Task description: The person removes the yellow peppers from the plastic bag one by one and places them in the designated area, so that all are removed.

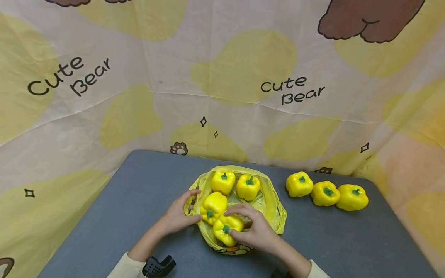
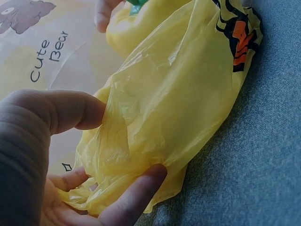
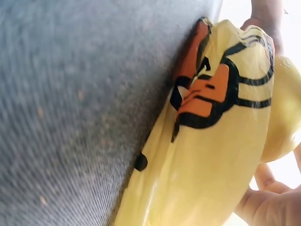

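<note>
Loosely crumpled, the thin plastic bag [image 1: 270,193] gapes on the grey, woven-looking bench [image 1: 146,189], its rim held by the left grip [image 1: 180,214]. Inside, a glossy, lobed pepper [image 1: 223,224] lies clasped between the right grip's [image 1: 258,230] thumb and fingers, near three others [image 1: 248,188].

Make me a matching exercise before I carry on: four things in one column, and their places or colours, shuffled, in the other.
Things:
1. Left hand
2. Right hand
3. Pepper stems
4. Table

Places or colours:
A. Green
B. On the front pepper
C. Grey-blue
D. At the left edge of the yellow bag

Pairs: 1-D, 2-B, 3-A, 4-C
</note>
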